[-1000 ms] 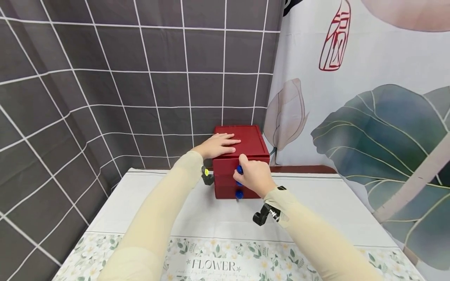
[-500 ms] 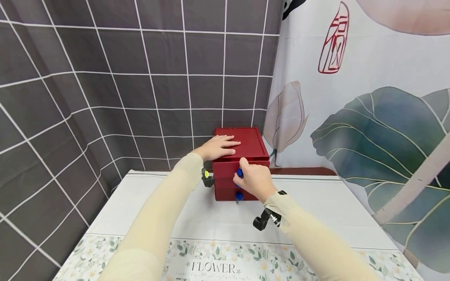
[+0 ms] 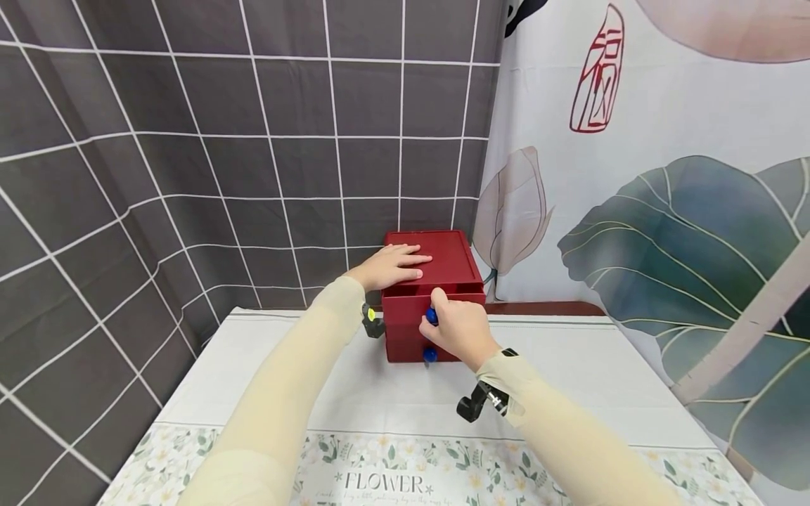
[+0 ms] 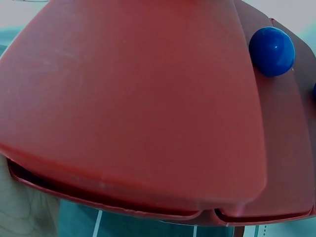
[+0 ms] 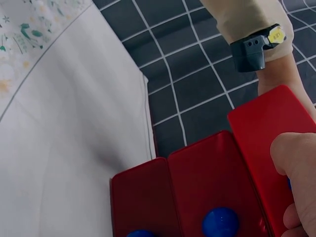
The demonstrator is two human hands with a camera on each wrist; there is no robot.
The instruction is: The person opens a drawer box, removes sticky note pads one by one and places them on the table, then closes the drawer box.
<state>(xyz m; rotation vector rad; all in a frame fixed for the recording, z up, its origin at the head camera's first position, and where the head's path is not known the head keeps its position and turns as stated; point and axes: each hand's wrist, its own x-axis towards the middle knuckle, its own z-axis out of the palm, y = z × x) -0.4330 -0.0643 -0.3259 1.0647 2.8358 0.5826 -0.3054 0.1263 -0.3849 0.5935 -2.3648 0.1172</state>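
A makeshift recording setup fills a fabric-screened corner; whether it stands in a home, an office or a lab cannot be told. A dark gray cloth backdrop (image 3: 285,167) with a white grid hangs at left and rear, meeting a white printed curtain (image 3: 709,91) of lotus leaves and a red seal mark. A tablecloth (image 3: 405,397) bordered with blossoms reads "FLOWER," while black wrist cameras (image 3: 470,410) sit below a person's cream sleeves (image 3: 563,422).
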